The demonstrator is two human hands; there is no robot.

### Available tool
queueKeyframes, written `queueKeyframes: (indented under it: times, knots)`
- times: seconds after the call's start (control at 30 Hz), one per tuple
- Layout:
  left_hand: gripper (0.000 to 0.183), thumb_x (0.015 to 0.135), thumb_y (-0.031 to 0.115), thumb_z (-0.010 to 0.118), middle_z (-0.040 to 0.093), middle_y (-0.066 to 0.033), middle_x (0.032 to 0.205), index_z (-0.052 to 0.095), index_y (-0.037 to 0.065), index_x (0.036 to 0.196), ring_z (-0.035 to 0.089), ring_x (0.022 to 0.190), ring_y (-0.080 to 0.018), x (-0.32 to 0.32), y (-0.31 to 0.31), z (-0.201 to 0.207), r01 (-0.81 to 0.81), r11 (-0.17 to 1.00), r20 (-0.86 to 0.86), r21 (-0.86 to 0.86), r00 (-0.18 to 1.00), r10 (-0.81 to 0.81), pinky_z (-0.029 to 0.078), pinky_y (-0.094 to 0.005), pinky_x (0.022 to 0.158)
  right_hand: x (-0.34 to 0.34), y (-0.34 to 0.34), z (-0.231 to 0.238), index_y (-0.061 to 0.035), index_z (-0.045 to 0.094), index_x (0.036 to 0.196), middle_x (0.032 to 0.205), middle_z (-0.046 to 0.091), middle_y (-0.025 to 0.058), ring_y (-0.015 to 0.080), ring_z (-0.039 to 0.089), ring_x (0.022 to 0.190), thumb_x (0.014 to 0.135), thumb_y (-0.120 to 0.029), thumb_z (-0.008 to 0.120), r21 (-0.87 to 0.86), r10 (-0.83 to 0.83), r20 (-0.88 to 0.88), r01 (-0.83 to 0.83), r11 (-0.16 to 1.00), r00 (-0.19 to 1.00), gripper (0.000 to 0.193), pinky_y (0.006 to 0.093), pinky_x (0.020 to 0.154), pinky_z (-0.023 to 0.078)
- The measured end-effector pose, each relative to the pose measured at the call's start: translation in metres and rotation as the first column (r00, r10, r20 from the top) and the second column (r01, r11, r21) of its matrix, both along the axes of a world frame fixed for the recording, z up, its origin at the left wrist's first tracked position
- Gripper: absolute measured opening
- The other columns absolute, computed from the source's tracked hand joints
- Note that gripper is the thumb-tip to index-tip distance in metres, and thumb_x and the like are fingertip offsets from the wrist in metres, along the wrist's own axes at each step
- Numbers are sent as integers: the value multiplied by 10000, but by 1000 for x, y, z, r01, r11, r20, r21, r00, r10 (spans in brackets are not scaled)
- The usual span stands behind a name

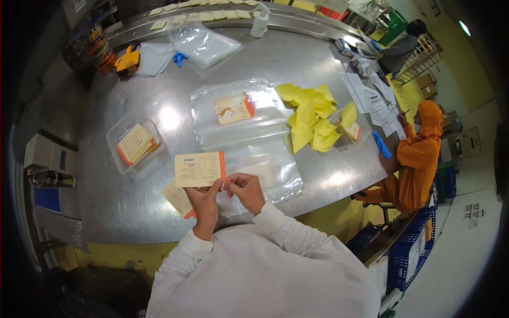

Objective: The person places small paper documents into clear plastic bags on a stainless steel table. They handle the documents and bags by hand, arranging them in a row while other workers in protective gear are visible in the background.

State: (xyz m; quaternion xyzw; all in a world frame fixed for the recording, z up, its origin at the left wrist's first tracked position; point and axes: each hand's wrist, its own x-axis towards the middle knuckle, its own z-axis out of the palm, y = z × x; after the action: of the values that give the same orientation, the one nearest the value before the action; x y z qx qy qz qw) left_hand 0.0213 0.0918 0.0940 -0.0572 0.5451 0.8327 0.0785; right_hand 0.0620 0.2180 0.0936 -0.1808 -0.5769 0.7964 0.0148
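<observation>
My left hand grips a cream printed card with an orange edge, thumb on its lower side. At the card's lower right corner, the fingers of my right hand are closed in a pinch; what exactly lies between them is partly hidden. Beneath my left hand another cream card with an orange edge lies on the steel table. Clear plastic bags lie flat just beyond my hands, and on them rests a card stack with a picture on its top.
To the left, a clear plastic tub holds several cards. Crumpled yellow sheets lie at the right, beside another clear tub, papers and a blue glove. A person in orange sits at the right edge; another stands farther back.
</observation>
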Motion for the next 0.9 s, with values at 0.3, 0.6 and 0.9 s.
queueKeyframes:
  times: [0.3,0.6,0.9]
  knots:
    - [1230,695,9,830,162,-210,1550,-37,76,1566,240,1440,-348,-6,-3,3,-137,862,-257,-488,966,8,260,-460,1157,1,0,-6,60,669,940,779,672,68,111,602,644,905,-60,687,70,-9,14,8,998,1000,126,250,601,497]
    - [561,763,73,789,566,-175,1270,541,17,1264,465,1276,-364,-14,-17,-4,-312,659,-587,-684,771,-244,363,-440,1064,2,-3,-9,60,667,955,783,661,64,110,601,658,930,-59,660,101,6,-15,-5,995,1000,122,251,602,497]
    - [43,894,29,649,692,-86,912,645,8,931,653,855,-173,-1,-8,-2,167,889,-289,-426,906,-309,504,-306,783,6,-3,-14,49,655,961,804,673,57,101,604,690,932,-58,643,178,26,-15,-23,984,1000,112,237,623,499]
